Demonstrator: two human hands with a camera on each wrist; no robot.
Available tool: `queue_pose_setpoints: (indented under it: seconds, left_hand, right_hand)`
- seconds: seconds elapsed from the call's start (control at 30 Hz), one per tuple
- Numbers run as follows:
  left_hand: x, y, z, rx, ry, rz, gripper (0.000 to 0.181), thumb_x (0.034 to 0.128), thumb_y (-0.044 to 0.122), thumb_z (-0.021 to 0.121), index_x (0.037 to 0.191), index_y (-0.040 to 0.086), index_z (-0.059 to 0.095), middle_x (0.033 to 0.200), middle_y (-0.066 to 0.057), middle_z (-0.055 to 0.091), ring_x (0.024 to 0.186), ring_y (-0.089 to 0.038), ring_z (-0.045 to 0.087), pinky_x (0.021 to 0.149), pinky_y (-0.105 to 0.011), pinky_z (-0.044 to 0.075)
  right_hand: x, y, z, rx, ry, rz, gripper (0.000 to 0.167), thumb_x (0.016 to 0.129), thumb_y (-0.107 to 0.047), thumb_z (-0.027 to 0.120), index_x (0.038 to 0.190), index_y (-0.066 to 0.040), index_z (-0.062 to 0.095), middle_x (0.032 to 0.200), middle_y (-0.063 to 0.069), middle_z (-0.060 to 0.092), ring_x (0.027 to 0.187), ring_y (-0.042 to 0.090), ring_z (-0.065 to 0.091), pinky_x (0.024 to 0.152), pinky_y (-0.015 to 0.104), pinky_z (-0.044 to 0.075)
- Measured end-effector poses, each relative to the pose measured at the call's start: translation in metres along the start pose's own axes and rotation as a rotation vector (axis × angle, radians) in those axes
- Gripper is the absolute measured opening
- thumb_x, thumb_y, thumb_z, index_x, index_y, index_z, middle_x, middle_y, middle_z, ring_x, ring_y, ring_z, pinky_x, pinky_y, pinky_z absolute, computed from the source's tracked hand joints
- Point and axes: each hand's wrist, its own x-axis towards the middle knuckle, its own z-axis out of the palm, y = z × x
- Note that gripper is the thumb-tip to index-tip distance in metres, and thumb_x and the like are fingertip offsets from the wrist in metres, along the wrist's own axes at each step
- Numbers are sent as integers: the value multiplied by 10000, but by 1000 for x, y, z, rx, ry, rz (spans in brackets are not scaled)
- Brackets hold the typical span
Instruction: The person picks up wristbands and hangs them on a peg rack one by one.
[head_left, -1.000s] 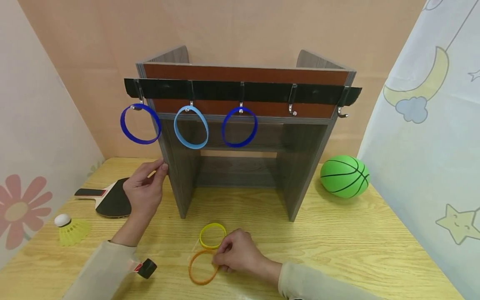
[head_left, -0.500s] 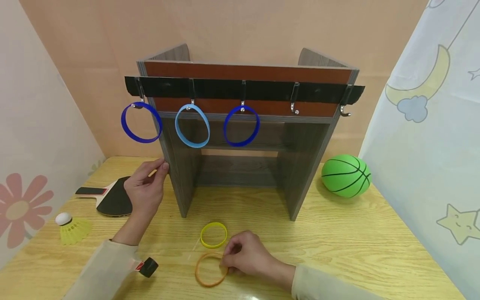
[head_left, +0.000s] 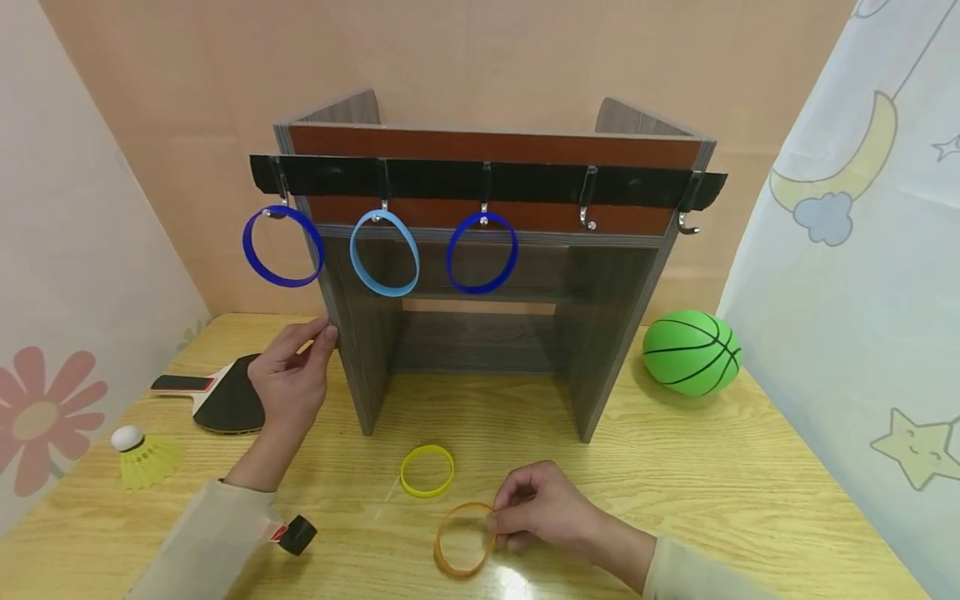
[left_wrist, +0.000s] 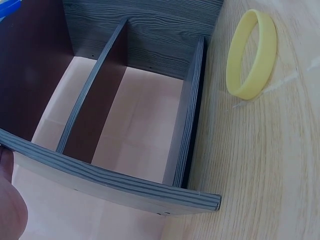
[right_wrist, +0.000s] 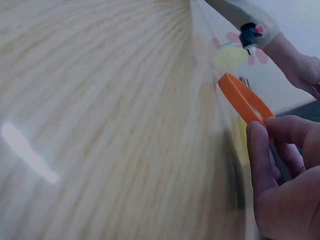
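My right hand pinches an orange ring by its right side, low in front of the shelf; the right wrist view shows the orange ring between thumb and fingertips. With thumb and fingers, my left hand grips the front edge of the grey shelf's left panel. A yellow ring lies on the table, also seen in the left wrist view as a yellow ring. On the black strip, two dark blue rings and a light blue ring hang from the three left hooks; the two right hooks are bare.
A green ball sits right of the shelf. To the left lie a black paddle and a yellow shuttlecock. Patterned cloths stand at both sides, with a plain orange-pink one behind.
My right hand has moved to the right with the orange ring, away from the yellow ring. My left hand keeps its place on the shelf panel.
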Motion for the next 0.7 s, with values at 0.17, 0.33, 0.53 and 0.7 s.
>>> queue_pose_setpoints:
  seconds: [0.17, 0.33, 0.53, 0.7]
  left_hand:
    - [0, -1, 1, -34, 6, 11, 115, 798, -189, 633, 911, -211, 645, 846, -145, 684, 757, -156, 641, 756, -252, 549]
    - [0, -3, -1, 9, 10, 17, 120, 790, -192, 640, 909, -201, 652, 847, -140, 687, 754, -148, 642, 748, -237, 548]
    - [0, -1, -1, 12, 2, 12, 122, 794, -191, 637, 915, -202, 651, 845, -142, 684, 747, -145, 638, 742, -235, 549]
    - [0, -1, 0, -8, -2, 11, 120, 795, -191, 635, 914, -210, 645, 848, -140, 684, 749, -146, 639, 747, -238, 548]
  right_hand:
    - [-10, -9, -14, -3, 30, -40, 222, 790, 24, 715, 859, 181, 574, 768, 149, 660, 682, 224, 655, 627, 358, 578]
    - [-16, -26, -26, -25, 75, -89, 81, 783, 18, 729, 813, 23, 653, 812, 148, 667, 752, 242, 673, 707, 398, 572]
    - [-20, -47, -36, 24, 65, -261, 150, 794, 50, 709, 815, -98, 692, 848, 55, 665, 783, 214, 682, 755, 431, 560]
    - [-22, -66, -39, 101, 50, -400, 236, 811, 114, 656, 852, -112, 710, 865, 42, 687, 801, 195, 679, 748, 340, 563]
